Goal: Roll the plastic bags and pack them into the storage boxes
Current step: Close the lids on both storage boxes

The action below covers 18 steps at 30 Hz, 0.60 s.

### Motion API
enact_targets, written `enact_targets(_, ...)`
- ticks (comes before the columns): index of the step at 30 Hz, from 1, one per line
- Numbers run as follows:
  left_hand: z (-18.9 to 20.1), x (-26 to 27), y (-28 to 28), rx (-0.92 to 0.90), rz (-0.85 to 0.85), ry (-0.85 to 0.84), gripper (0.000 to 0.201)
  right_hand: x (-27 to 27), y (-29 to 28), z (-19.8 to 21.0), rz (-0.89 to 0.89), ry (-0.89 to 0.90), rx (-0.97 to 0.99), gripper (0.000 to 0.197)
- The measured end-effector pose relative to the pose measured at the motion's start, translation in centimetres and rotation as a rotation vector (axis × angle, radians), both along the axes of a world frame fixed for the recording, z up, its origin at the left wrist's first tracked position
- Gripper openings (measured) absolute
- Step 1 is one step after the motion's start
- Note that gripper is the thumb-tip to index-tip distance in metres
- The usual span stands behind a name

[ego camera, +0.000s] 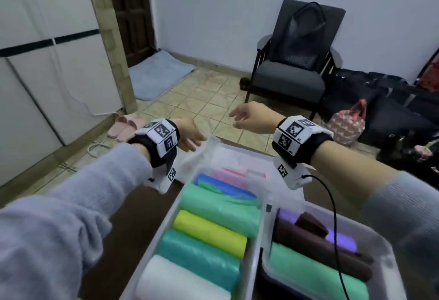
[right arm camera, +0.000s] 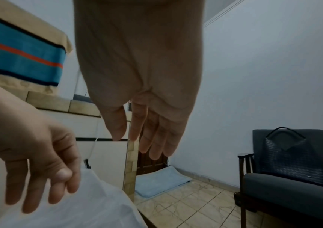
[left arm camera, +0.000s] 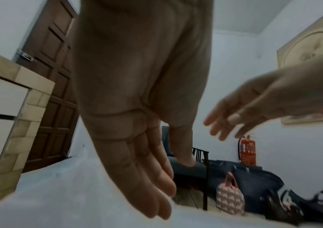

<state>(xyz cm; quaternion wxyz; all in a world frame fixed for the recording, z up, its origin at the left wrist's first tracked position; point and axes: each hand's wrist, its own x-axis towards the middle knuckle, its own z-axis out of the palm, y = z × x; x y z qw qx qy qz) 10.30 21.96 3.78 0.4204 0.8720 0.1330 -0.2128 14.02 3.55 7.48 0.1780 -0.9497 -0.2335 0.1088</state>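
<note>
- We have two clear storage boxes on the brown tabletop (ego camera: 133,207): the left storage box (ego camera: 152,233) carries a row of rolled bags in white, teal, yellow, green and blue, and the right storage box (ego camera: 389,249) carries green, brown and purple rolls.
- Beyond the left box lies the clear plastic bag (ego camera: 213,150), loose and unrolled, with one corner lifted; this is the one we judge to be in hand.
- Our left hand (ego camera: 190,136) pinches that lifted corner between thumb and forefinger, the other fingers hanging loose beneath.
- Our right hand (ego camera: 251,116) hovers apart from the bag, fingers spread and relaxed, holding nothing.
- To do the step well, we should bring the right hand to the opposite corner, pull the film taut and lay it flat on the tabletop before rolling.
- Thin film traps air and slips, so we would press it smooth first and roll tight from one end.
</note>
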Motion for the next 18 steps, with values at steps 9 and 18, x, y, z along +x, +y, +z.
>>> enact_targets(9,-9.1,4.0,0.5,-0.036,-0.074,0.077,0.039,8.6,6.1,-9.2,0.036,0.176,-0.036,0.056)
enact_targets(18,-12.5,4.1,0.6,-0.137,-0.072,0.043,0.013,10.1,9.0,-15.0,0.181,0.149,-0.265,0.048)
